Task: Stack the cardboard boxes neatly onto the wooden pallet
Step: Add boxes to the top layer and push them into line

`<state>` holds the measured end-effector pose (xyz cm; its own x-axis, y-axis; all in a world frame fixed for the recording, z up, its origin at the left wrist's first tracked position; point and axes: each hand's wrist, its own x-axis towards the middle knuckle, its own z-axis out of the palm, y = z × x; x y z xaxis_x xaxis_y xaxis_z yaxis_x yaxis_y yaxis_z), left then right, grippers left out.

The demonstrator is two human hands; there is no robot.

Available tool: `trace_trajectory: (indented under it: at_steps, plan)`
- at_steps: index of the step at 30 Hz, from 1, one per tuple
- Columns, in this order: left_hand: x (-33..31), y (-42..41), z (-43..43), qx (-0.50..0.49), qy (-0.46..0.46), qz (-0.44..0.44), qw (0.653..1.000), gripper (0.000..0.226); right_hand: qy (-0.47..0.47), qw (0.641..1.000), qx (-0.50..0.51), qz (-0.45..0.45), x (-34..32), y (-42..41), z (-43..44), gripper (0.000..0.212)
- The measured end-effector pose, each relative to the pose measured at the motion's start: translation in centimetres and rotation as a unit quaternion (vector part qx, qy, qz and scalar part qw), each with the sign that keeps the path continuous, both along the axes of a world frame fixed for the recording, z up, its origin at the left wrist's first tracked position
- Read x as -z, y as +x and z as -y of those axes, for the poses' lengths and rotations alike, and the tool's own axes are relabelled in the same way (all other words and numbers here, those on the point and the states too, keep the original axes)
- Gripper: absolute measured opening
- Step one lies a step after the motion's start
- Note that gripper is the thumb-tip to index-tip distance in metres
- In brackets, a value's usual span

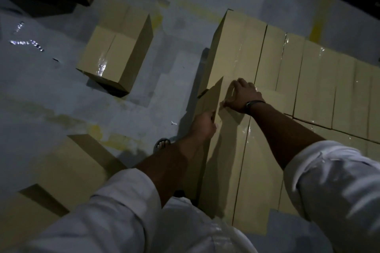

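Grey warehouse floor (51,92), dim light. Big block of taped cardboard boxes (308,72) already stacked at right, tops level; the pallet under it isn't visible. More loose boxes wait: one upright box (117,51) w/ glossy tape on the floor far left, two near the person's left leg (67,162).

Step in hand, by my read: seating the near-left box (224,150) flush w/ its row. A raised flap (211,98) sticks up at its edge. Left hand (203,125) is closed on that flap's lower edge; right hand (240,96) presses fingers spread & bent on the top, gripping nothing.

To do it well: fold the flap flat, keep the right palm down as anchor, push till seams line up, check the outer face sits even w/ neighbours.
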<state>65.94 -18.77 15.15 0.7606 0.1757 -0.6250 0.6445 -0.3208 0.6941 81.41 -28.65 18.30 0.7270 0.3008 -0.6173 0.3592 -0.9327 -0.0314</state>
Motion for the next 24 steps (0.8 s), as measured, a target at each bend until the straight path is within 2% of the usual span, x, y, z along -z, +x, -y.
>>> trace_trajectory:
  at_steps: [6,11,17,24]
  plan:
    - [0.2,0.4,0.7,0.041,0.021,-0.008,0.999,0.023,-0.009,1.000,0.011,0.008,0.3,0.5,0.6,0.099]
    - [0.6,0.2,1.1,0.038,0.017,-0.003,0.999,0.029,-0.002,1.000,0.005,-0.019,0.7,0.7,1.3,0.101]
    - [1.3,-0.7,1.0,0.016,-0.012,-0.007,1.000,0.030,0.008,1.000,0.007,-0.008,1.1,1.3,1.4,0.104]
    - [1.7,-2.5,1.3,0.022,-0.020,-0.004,1.000,0.045,0.022,0.999,-0.001,-0.026,1.5,2.5,0.6,0.107]
